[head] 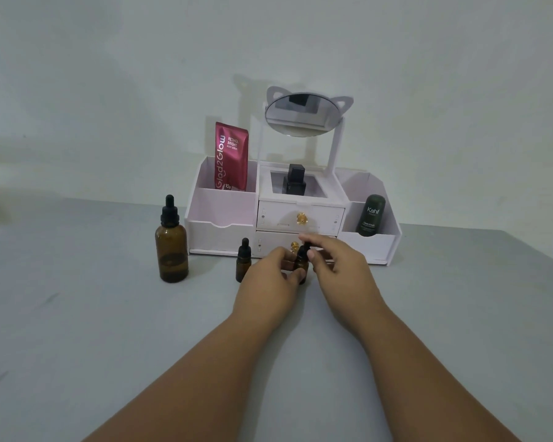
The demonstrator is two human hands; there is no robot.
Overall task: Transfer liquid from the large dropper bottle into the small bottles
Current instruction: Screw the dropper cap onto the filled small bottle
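Observation:
The large amber dropper bottle (171,247) stands upright on the grey table at the left, its black dropper cap on and a little dark liquid at the bottom. One small amber bottle (243,261) with a black dropper cap stands just left of my hands. My left hand (270,279) holds the body of a second small amber bottle (301,263) on the table. My right hand (336,263) pinches that bottle's black dropper cap (304,248) from above. My fingers hide most of this bottle.
A white cosmetics organiser (224,215) with two gold-knobbed drawers and a cat-ear mirror (300,114) stands right behind the bottles. It holds a red serum pouch (231,156), a black bottle (296,180) and a dark green Kahf container (371,215).

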